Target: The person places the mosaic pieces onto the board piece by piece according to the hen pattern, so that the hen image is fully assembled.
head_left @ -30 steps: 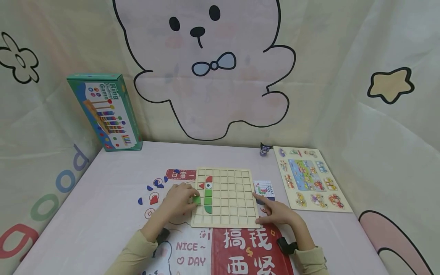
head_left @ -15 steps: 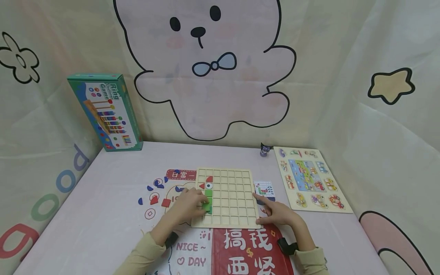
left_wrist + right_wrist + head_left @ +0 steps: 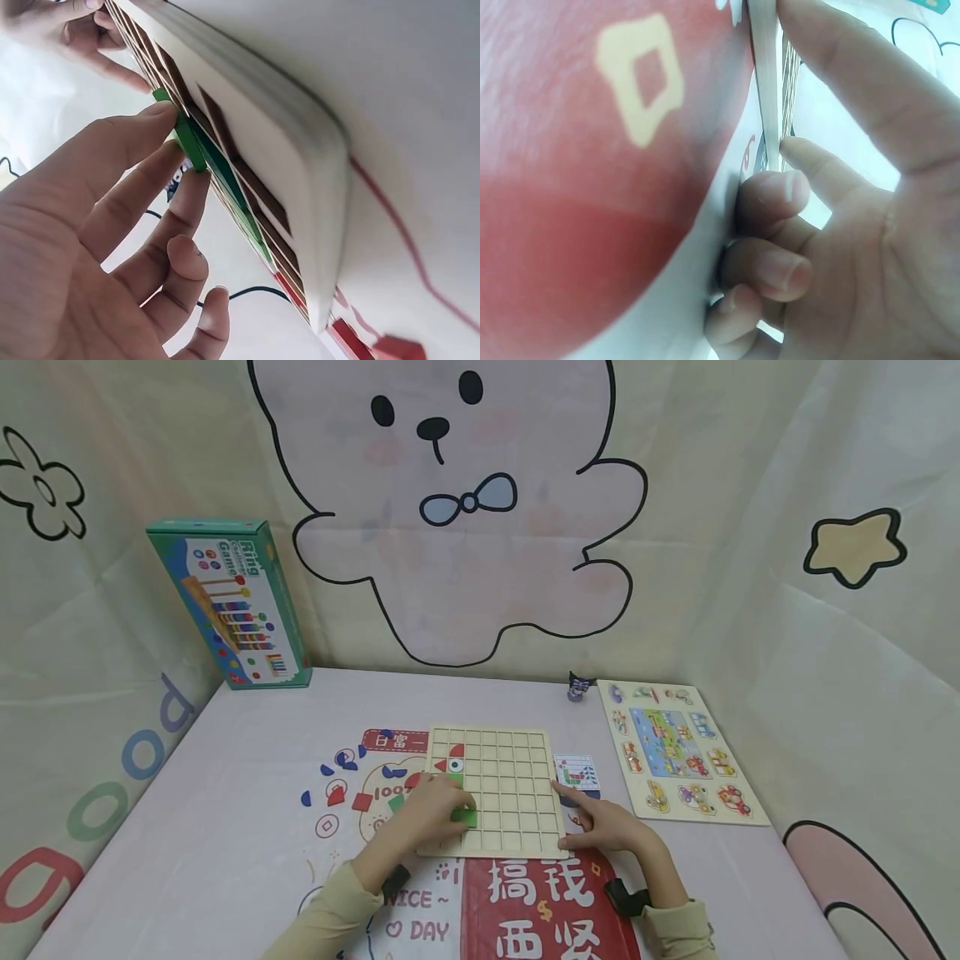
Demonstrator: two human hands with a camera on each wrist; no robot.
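Note:
My left hand [image 3: 431, 810] pinches a green square tile [image 3: 467, 817] between thumb and fingertips, low over the wooden grid board [image 3: 517, 839]. In the left wrist view, the green tile is held on edge close to the board's cells, beside a darker green piece [image 3: 221, 161] lying in the grid. Red pieces and a white eye tile [image 3: 455, 765] sit in the board's left columns; my left hand hides most of the green ones below. My right hand [image 3: 607, 824] touches the board's right edge with extended index finger and thumb, its other fingers curled under.
Loose blue pieces [image 3: 347, 762] and a red square [image 3: 362, 802] lie left of the board. A pattern card [image 3: 576, 772] lies at its right, near a picture puzzle board [image 3: 660, 739]. A green toy box [image 3: 236, 610] stands at the back left; a small purple figure [image 3: 577, 687] stands behind.
My left hand has moved right over the board with the green tile, from its left edge to beside the green column. The right hand has stayed at the board's edge.

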